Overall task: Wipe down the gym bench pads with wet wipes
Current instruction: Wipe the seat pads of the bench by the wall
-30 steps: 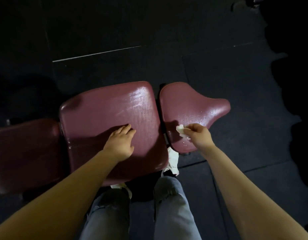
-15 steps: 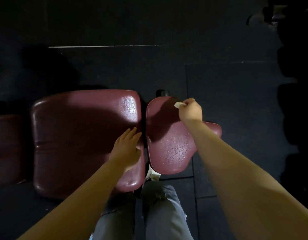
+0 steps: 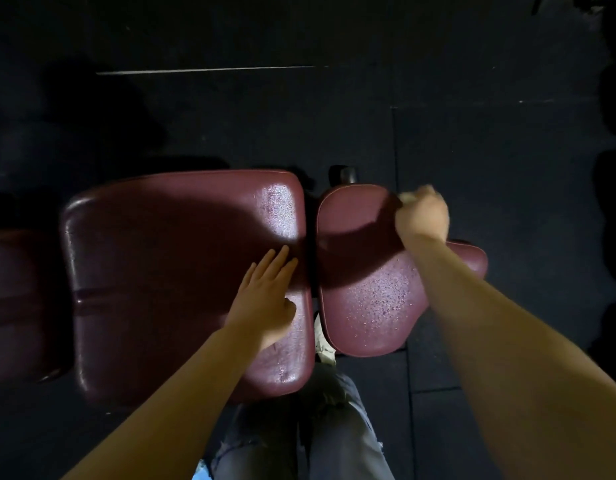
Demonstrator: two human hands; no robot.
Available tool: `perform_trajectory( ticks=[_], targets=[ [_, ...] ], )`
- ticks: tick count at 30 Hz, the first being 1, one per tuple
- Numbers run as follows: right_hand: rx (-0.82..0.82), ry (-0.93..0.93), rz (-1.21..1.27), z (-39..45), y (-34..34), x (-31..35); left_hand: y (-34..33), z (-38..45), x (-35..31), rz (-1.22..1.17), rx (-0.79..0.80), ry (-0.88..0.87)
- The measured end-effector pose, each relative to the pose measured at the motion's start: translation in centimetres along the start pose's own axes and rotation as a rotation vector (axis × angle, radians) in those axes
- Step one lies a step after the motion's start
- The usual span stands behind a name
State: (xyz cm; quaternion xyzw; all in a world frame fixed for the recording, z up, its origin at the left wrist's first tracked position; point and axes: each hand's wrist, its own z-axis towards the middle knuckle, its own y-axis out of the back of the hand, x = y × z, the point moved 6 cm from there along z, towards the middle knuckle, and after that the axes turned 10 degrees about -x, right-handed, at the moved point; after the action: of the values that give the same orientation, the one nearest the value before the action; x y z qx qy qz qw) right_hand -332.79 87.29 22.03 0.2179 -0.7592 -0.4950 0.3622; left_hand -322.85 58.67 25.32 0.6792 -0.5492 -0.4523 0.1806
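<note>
**Maroon vinyl pads, wipe at far edge of the small seat pad**

Maroon vinyl covers both pads. The wet wipe [image 3: 408,196] shows only as a pale, blurred scrap at the far edge of the small seat pad [image 3: 365,306], poking out from the right hand [image 3: 422,216]. That hand is curled into a fist round the wipe, knuckles up, over the pad's far right rim; motion blur hides the individual fingers. Fine droplets speckle the near half of the seat pad, where light falls on it; the far half lies under the arm's shadow.

The left hand [image 3: 265,299] lies flat, fingers straight and slightly spread, palm down on the right-hand part of the large back pad [image 3: 182,278], fingertips just short of the narrow gap between the two pads. It holds nothing. A glossy patch shows at this pad's far right corner.

A third maroon pad [image 3: 12,299] sits at the left edge, mostly in shadow. A pale crumpled scrap [image 3: 323,344] hangs below the gap between the pads. Grey jeans [image 3: 334,434] fill the lower centre. Dark rubber floor tiles [image 3: 490,150] surround the bench, with a thin pale line [image 3: 209,69] across the far floor.
</note>
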Motion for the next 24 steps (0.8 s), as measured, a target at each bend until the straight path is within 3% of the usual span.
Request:
perform_trajectory(
  ticks=[1, 3, 5, 7, 8, 9, 10, 11, 14, 15, 16, 18, 21, 23, 24],
  targets=[
    [-0.038, -0.14, 0.011, -0.5, 0.3, -1.3, 0.2, -0.1, 0.0, -0.015, 0.001, -0.012],
    [-0.092, -0.011, 0.043, -2.5, 0.1, 0.0, 0.4, -0.1, 0.1, -0.037, -0.006, -0.041],
    [0.056, 0.457, 0.046, -6.5, -1.3, 4.5, 0.4, -0.1, 0.2, -0.035, -0.011, -0.056],
    [0.408, 0.983, -0.108, -12.7, -3.9, 7.3, 0.1, -0.3, 0.2, -0.012, -0.02, -0.072],
    [0.53, 1.125, -0.172, -14.3, -4.8, 7.4, 0.1, -0.3, 0.1, -0.01, -0.024, -0.078],
    [0.548, 1.151, -0.184, -14.1, -4.8, 7.3, 0.0, -0.2, 0.1, -0.02, -0.025, -0.081],
    [0.457, 1.066, -0.163, -12.6, -4.3, 6.8, 0.1, -0.2, 0.1, -0.037, -0.031, -0.079],
    [0.317, 0.896, -0.153, -10.4, -3.4, 5.7, 0.2, -0.1, 0.2, -0.053, -0.04, -0.077],
    [-0.154, 0.15, -0.047, -4.3, 2.0, -1.3, 0.1, -0.2, 0.3, -0.037, -0.04, -0.09],
    [-0.208, -0.005, 0.009, -4.2, 2.7, -2.8, 0.0, -0.3, 0.2, -0.021, -0.042, -0.096],
    [-0.231, -0.026, 0.021, -4.9, 2.5, -2.5, -0.1, -0.4, 0.1, -0.005, -0.045, -0.097],
    [-0.135, 0.225, 0.01, -7.6, 0.3, 1.6, -0.3, -0.3, -0.1, 0.024, -0.052, -0.088],
    [0.31, 0.849, -0.146, -15.1, -4.8, 7.0, -0.4, -0.2, -0.2, 0.016, -0.057, -0.07],
    [0.402, 1.042, -0.141, -16.2, -5.1, 7.0, -0.2, -0.1, -0.1, -0.001, -0.052, -0.073],
    [0.357, 1.034, -0.093, -15.2, -4.0, 6.6, -0.2, -0.1, 0.0, -0.006, -0.045, -0.082]
  ],
)
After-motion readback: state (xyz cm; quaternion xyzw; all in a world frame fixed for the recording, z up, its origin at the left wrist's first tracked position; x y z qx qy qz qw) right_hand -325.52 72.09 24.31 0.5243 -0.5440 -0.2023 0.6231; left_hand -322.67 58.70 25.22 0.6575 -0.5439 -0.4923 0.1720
